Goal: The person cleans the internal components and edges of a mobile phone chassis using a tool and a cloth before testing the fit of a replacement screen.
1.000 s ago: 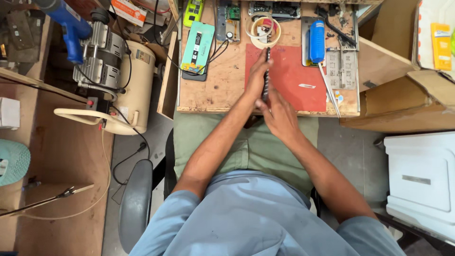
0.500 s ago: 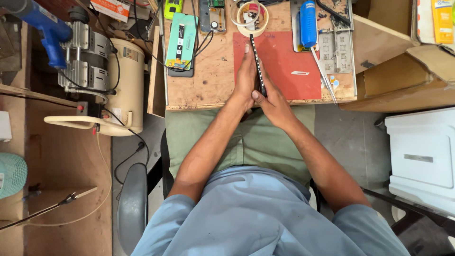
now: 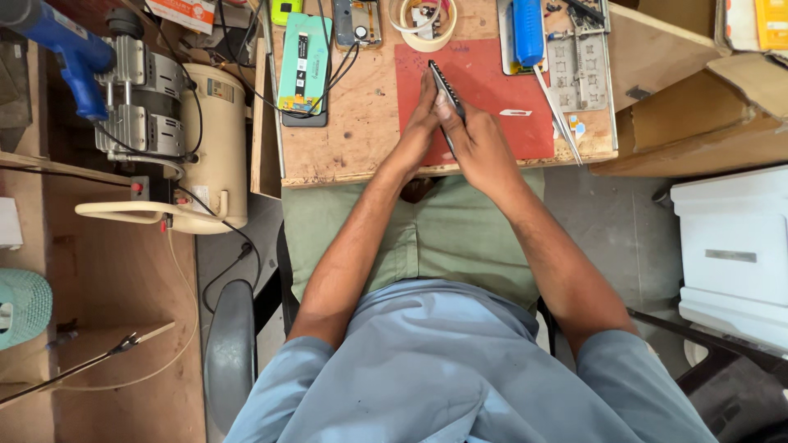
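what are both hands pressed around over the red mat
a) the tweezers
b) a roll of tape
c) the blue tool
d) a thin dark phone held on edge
d: the left hand and right hand close on either side of a thin dark phone standing on edge above the red mat, while the tape roll, blue tool and tweezers lie untouched on the bench.

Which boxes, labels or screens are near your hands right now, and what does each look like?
Phone: thin dark slab held edge-up between left hand and right hand, over the red mat.
Teal phone panel: flat rectangle, left on the bench.
Cardboard box: brown, open flaps, right.
White case: grey label strip, lower right.
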